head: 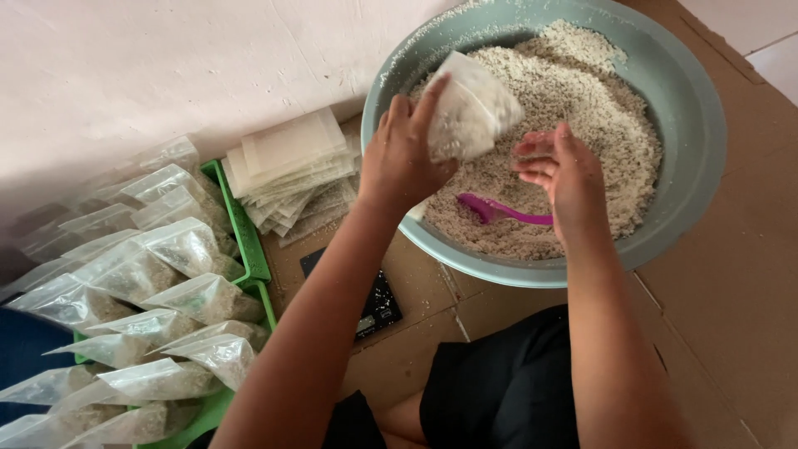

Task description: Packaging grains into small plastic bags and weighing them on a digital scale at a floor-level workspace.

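From the head camera, the left hand [405, 158] holds a small clear plastic bag [470, 108] partly filled with pale grain — its grip closed around the bag's lower edge, thumb and fingers pinching it above the large grey-green round plastic basin [690, 91]. The basin is heaped with off-white grain mix [582, 108]. The right hand [559, 170] hovers just beside the bag with fingers loosely curled and cupped, palm turned toward the bag; its grip holds nothing that can be made out. Below it, a purple plastic scoop [499, 210] lies on the grain, near the basin's front wall.

To the left, a stack of flat empty clear bags [291, 162] rests on the brown cardboard floor covering [731, 274]. A black digital scale [378, 303] sits partly under the left forearm. Further left, a green plastic tray [247, 241] carries many filled, sealed clear bags [179, 249].
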